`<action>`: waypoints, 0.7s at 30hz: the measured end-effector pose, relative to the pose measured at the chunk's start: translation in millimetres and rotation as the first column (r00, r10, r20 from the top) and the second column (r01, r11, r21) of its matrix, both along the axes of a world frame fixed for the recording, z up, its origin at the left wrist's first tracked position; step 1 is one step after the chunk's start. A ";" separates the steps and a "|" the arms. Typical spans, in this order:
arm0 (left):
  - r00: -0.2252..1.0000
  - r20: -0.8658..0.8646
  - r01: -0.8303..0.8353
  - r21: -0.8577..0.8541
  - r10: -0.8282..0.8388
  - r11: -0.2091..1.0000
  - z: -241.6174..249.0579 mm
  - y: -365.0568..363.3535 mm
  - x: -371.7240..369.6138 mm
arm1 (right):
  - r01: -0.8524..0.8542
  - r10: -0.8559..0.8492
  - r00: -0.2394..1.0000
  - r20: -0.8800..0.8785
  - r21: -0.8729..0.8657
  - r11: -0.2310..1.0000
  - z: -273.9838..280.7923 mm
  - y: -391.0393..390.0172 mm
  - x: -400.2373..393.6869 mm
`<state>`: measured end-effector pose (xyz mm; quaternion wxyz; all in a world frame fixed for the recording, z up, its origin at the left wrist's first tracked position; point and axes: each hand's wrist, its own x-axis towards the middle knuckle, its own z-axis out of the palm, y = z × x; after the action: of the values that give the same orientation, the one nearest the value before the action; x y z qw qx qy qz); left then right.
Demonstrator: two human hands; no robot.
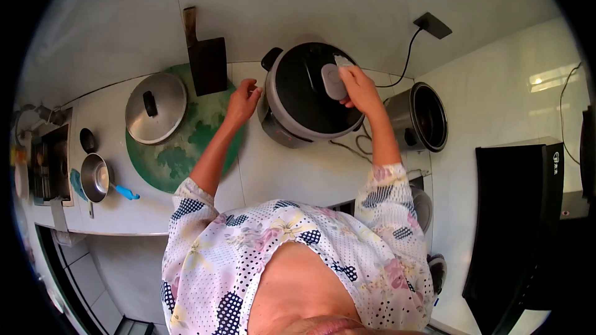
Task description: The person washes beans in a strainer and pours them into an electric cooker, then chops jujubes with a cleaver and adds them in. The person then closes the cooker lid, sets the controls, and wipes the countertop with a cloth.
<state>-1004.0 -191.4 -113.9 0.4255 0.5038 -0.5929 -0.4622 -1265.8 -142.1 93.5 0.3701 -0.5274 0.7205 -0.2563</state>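
A large electric pressure cooker [280, 127] stands on the counter with its black lid [298, 96] in place. My right hand [359, 89] is wrapped around the grey handle [334, 82] on top of the lid. A small white patch [343, 61] shows just behind that handle. To the left of the cooker my left hand [244, 100] hovers with loosely curled fingers apart, holding nothing, close to the cooker's side. Below it lies a round green cutting board [198, 142].
On the board rests a metal pot lid [167, 102]; a cleaver [208, 65] leans against the wall. A dark inner pot [410, 118] stands right of the cooker. A cord runs to the wall socket [433, 25]. Farther left are a small pan [93, 177] and a sink [53, 164].
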 end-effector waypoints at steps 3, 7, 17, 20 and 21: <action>0.999 0.017 -0.049 0.011 0.048 0.999 -0.4 -41.8 -10.6 | 0.220 -0.298 0.942 -0.154 -0.387 0.895 -43.2 38.4 -44.3; 0.995 -0.071 -0.053 0.174 0.066 0.983 19.8 -70.3 -34.2 | 0.610 -0.581 0.787 0.208 -0.120 0.783 -101.2 85.7 -90.4; 0.973 0.157 -0.144 -0.147 0.167 0.979 13.0 -73.2 -48.1 | 0.810 -0.395 0.371 0.840 -0.086 0.580 -164.6 65.9 -47.2; 0.969 0.134 -0.186 -0.151 0.207 0.971 8.3 -61.3 -50.2 | 0.809 -0.414 0.345 0.842 -0.043 0.587 -155.3 57.9 -54.3; 0.968 0.114 -0.204 -0.148 0.222 0.968 5.6 -55.0 -48.5 | 0.794 -0.406 0.349 0.844 -0.036 0.607 -157.7 55.4 -62.2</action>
<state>-1052.4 -246.4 -108.2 0.4666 0.5636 -0.5915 -0.3387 -1327.9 -86.7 -64.2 0.3810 -0.1173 0.5533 -0.7314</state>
